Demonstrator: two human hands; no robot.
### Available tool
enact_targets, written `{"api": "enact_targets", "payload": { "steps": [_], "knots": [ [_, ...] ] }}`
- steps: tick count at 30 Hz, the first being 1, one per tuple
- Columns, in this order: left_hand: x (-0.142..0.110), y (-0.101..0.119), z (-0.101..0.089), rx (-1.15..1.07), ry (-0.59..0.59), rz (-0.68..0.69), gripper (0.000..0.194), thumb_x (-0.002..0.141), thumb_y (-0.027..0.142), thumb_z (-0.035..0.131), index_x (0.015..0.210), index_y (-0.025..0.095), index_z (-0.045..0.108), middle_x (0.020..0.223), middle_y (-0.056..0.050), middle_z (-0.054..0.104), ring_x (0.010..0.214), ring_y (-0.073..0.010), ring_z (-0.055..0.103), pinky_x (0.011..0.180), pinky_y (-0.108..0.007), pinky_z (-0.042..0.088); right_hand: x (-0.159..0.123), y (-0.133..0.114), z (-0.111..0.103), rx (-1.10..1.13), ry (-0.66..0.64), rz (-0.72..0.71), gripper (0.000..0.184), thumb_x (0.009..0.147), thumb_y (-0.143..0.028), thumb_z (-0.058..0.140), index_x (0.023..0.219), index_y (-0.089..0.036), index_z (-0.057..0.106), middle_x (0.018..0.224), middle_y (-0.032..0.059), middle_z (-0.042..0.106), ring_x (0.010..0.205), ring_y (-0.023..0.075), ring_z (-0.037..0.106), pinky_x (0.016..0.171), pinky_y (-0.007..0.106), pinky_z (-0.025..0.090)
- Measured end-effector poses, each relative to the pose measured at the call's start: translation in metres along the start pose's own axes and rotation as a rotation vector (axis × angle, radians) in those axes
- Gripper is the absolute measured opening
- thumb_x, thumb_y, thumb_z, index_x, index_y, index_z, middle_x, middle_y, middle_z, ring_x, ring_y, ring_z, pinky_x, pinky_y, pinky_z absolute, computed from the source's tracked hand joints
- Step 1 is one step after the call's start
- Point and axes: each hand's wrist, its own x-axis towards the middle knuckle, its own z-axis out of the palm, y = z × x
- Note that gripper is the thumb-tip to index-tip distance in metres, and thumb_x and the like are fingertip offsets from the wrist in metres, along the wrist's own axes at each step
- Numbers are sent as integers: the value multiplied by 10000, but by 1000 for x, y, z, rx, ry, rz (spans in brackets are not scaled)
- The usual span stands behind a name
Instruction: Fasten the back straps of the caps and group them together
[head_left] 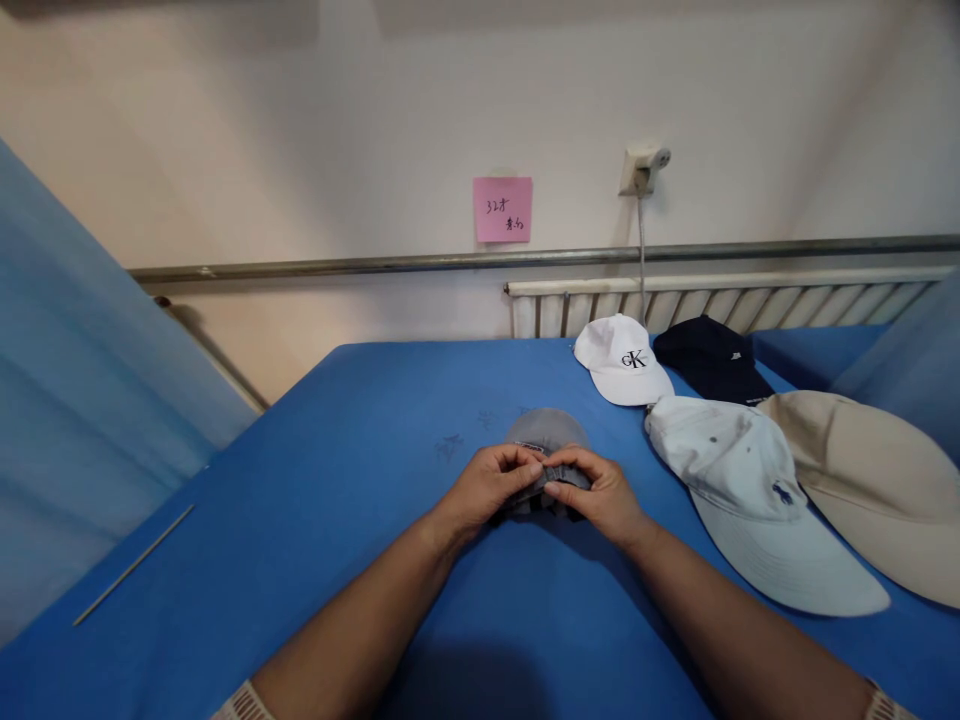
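A grey cap (551, 428) rests on the blue table, its rounded crown pointing away from me. My left hand (491, 485) pinches the near edge of the cap from the left, around its strap. From the right, my right hand (600, 490) grips the same strap area between thumb and fingers, and the fingertips of both hands almost meet. The fingers hide part of the strap and the opening below it. Whether the strap is fastened I cannot tell.
At the right lie a white cap (619, 360), a black cap (705, 355), a pale cap (739, 465) and a beige cap (862, 460). A thin stick (135, 565) lies at the left on the blue table (300, 460). Behind are a metal rail (375, 264) and a radiator (727, 300).
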Motion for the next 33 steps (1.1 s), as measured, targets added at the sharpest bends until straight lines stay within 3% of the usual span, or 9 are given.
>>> {"api": "enact_targets", "payload": {
  "steps": [5, 14, 24, 28, 31, 33],
  "knots": [
    [1, -1, -7, -32, -51, -7, 331, 685, 373, 809, 864, 141, 656, 856, -38, 659, 724, -114, 592, 687, -248, 445, 1, 7, -3, 77, 1, 59, 248, 713, -348, 770, 933, -245, 721, 935, 23, 714, 879, 200, 644, 807, 327, 500],
    [3, -10, -3, -27, -25, 9, 344, 675, 378, 813, 791, 137, 597, 681, 13, 583, 585, -69, 503, 572, -202, 390, 0, 8, -2, 58, -13, 66, 244, 708, -349, 773, 918, -237, 722, 914, 31, 717, 867, 211, 647, 781, 335, 513],
    [6, -15, -7, -77, -93, 53, 420, 629, 297, 855, 941, 154, 613, 940, -48, 626, 849, -140, 597, 791, -293, 454, -2, 10, 3, 20, 13, 9, 325, 745, -333, 745, 1034, -229, 636, 998, 56, 693, 946, 216, 652, 844, 360, 519],
    [8, -18, -6, -88, -57, 78, 416, 635, 292, 849, 941, 151, 607, 922, -48, 627, 837, -138, 592, 807, -300, 453, -3, 7, -4, -139, 102, -124, 294, 781, -319, 707, 1053, -229, 641, 1172, 88, 609, 1096, 244, 583, 902, 376, 482],
    [9, -18, -4, -70, 10, 123, 398, 640, 294, 842, 933, 150, 614, 896, -36, 623, 802, -122, 579, 800, -289, 449, -6, 2, -6, -245, 241, -223, 175, 848, -304, 632, 1001, -224, 663, 1054, 73, 617, 940, 203, 602, 811, 339, 485],
    [10, -19, -4, -55, 41, 156, 386, 651, 298, 831, 940, 150, 622, 895, -34, 624, 801, -122, 578, 801, -288, 449, -9, 1, -2, -236, 221, -207, 140, 876, -304, 602, 969, -222, 667, 911, 45, 634, 763, 161, 596, 700, 299, 483]
  ]
}}
